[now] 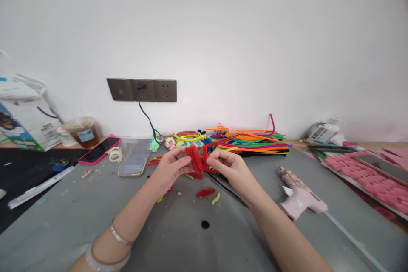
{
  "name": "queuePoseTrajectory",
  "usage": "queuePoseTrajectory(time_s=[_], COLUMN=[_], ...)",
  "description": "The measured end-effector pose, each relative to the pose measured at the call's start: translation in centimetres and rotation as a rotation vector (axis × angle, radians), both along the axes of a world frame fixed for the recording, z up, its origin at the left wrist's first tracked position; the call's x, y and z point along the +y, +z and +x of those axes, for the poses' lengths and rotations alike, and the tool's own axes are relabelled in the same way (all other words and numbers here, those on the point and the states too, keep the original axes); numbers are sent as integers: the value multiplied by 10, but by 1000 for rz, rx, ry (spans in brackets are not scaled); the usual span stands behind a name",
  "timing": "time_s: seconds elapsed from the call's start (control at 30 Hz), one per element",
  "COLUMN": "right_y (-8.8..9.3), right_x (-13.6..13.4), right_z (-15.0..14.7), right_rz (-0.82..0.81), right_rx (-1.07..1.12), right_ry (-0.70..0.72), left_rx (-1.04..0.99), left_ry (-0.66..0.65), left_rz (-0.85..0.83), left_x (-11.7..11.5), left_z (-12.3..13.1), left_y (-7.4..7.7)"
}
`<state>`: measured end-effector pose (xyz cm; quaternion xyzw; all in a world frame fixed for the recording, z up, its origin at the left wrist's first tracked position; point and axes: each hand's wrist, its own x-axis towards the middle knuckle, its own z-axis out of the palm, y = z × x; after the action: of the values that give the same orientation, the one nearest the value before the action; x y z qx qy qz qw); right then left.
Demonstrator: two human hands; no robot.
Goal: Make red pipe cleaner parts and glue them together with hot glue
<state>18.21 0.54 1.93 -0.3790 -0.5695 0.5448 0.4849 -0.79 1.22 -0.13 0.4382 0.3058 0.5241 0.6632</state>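
Note:
Red fuzzy pipe cleaner pieces (196,159) are held up between my two hands, over the middle of the table. My left hand (174,164) is closed, its thumb pressing on a flat bundle of them. From the other side, my right hand (225,163) pinches a red strip at the bundle's right edge; its fingertips partly cover the strip. Below the hands lie a loose red piece (205,193), a short yellow piece (216,198) and a small black pompom-like ball (205,224).
Colourful pipe cleaners (255,140) are heaped along the wall. A pink glue gun (301,197) lies at right, near a pink fuzzy mat (366,178). Phones (135,157) and a drink cup (82,131) are at left. A black cable (146,114) runs from the wall socket.

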Motion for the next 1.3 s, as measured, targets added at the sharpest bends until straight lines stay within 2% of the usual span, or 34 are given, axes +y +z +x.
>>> queuePoseTrajectory(time_s=[0.53, 0.7, 0.77, 1.0, 1.13, 1.2, 1.3], right_y=[-1, 1, 2, 0, -2, -3, -5], right_x=[-1, -3, -2, 5, 8, 9, 11], right_z=[0, 1, 2, 9, 10, 11, 11], right_rz=[-12, 0, 27, 138, 123, 102, 79], right_rx=[-35, -33, -44, -34, 45, 87, 130], right_ry=[31, 10, -25, -238, -287, -272, -237], left_rx=[27, 55, 81, 188, 7, -134, -290], left_ry=[8, 29, 59, 285, 276, 228, 266], left_rz=[9, 25, 56, 213, 87, -58, -301], left_x=[-2, 1, 2, 1, 2, 5, 8], left_z=[2, 1, 0, 0, 0, -1, -4], left_y=[3, -2, -4, -4, 0, 4, 11])
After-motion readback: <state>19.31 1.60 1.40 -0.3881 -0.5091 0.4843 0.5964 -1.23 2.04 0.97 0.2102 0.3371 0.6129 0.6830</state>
